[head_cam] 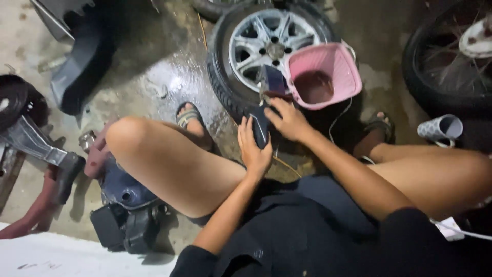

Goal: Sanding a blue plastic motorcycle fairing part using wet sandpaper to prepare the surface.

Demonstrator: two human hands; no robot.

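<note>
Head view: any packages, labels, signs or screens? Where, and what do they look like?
No screens, signs or packages.
Dark flat piece: held by left hand and right hand; no label shows.
Pink tub: on the wheel, square, unmarked.
White patterned cup: right, on its side.

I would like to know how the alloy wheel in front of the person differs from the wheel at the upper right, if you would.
The alloy wheel has broad silver spokes and a thick tyre; the spoked wheel has thin wire spokes. The alloy wheel shows almost whole, with a pink basket resting against it; the spoked wheel is cut off by the frame edge. Both have black tyres.
</note>
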